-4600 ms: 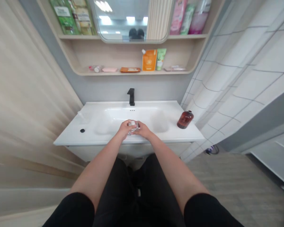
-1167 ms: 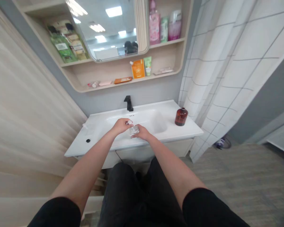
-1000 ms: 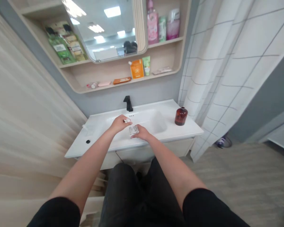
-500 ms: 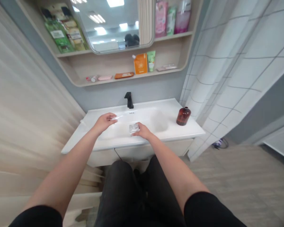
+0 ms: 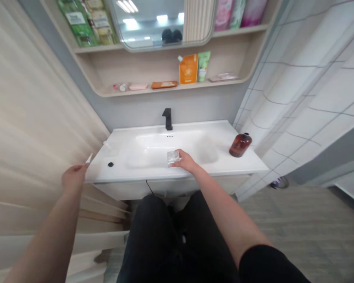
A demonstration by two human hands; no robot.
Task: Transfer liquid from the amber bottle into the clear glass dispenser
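My right hand (image 5: 185, 160) is closed on a small clear box (image 5: 173, 157), held above the front part of the white sink basin (image 5: 153, 151). At the far left, my left hand (image 5: 74, 177) pinches a thin white item (image 5: 89, 158) beside the counter's left edge, close to the curtain. What this item is cannot be made out. On the counter's left part lie a round black piece (image 5: 110, 164) and a clear object with a white tip (image 5: 107, 145).
A black faucet (image 5: 168, 119) stands behind the basin. A brown bottle (image 5: 240, 145) is on the counter's right side. Above, a shelf (image 5: 153, 89) holds an orange pouch (image 5: 188, 69), a green tube (image 5: 203, 67) and small packs. A beige curtain (image 5: 32, 118) hangs at left.
My left hand has moved left and toward me, from over the basin to the counter's left edge, with the white item. My right hand still holds the clear box. The view has shifted slightly.
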